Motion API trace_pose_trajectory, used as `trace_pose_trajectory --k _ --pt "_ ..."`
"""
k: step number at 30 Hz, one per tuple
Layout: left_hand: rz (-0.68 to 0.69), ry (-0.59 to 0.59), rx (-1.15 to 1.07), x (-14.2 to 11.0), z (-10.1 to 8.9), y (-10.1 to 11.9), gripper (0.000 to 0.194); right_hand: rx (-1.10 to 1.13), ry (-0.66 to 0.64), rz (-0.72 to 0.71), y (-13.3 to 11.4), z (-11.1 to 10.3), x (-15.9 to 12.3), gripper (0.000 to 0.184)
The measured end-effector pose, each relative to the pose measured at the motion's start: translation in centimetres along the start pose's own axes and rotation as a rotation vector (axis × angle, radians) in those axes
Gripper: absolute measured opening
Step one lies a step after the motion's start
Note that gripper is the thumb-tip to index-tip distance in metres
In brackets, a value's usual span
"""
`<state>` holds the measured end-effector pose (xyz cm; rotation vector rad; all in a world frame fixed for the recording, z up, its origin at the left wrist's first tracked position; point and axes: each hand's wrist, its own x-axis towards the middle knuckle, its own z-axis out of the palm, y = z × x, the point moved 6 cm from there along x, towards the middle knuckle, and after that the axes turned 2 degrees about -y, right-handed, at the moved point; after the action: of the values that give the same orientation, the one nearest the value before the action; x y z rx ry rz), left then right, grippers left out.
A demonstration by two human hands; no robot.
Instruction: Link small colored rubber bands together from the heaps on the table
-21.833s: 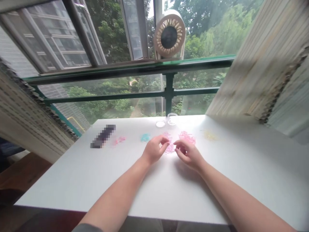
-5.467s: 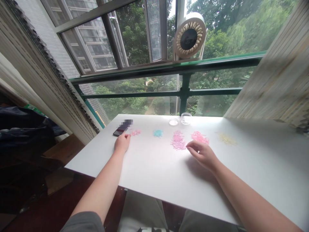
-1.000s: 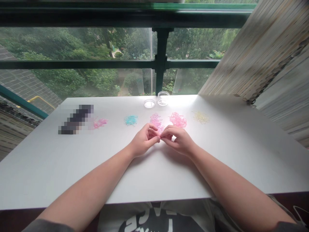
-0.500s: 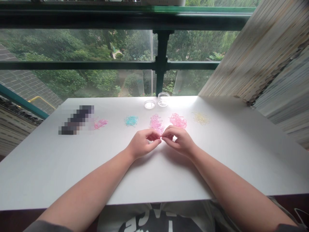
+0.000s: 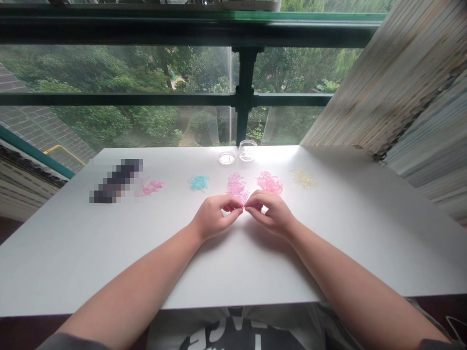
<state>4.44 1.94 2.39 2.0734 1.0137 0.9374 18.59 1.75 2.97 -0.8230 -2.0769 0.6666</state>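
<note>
My left hand [image 5: 218, 214] and my right hand [image 5: 270, 210] meet fingertip to fingertip just above the table, both closed in a pinch. Between them shows a trace of pink, apparently a small rubber band, mostly hidden by the fingers. Right behind the fingertips lies a pile of lilac-pink rubber bands [image 5: 236, 185]. A brighter pink pile of rubber bands [image 5: 269, 182] is beyond my right hand. To the left are a turquoise pile [image 5: 199, 183] and a small pink heap [image 5: 153, 186]. Pale yellow bands [image 5: 305, 179] are spread at the right.
On the white table [image 5: 204, 272], a clear round container [image 5: 248, 151] and its clear lid [image 5: 226, 158] stand near the back edge. A dark pixelated object [image 5: 116, 181] lies at the left. Behind the table are a green railing [image 5: 246, 97] and a curtain [image 5: 357, 87].
Over the last second, my left fingers have closed from a looser curl into a pinch against my right fingertips. Earlier, my left hand was at the small pink heap on the left.
</note>
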Motion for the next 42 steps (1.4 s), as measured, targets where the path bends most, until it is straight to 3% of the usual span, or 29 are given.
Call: trace_pose_trajectory --k 12,42 --pt "-0.066 -0.017 -0.118 -0.02 0.22 -0.48 0.017 0.008 -0.003 0.007 -0.02 0.1 -0.11 0.007" --pt "-0.049 0.002 -0.099 0.0 -0.25 -0.41 0.01 0.011 -0.032 0.031 0.16 0.27 -0.07 0.006"
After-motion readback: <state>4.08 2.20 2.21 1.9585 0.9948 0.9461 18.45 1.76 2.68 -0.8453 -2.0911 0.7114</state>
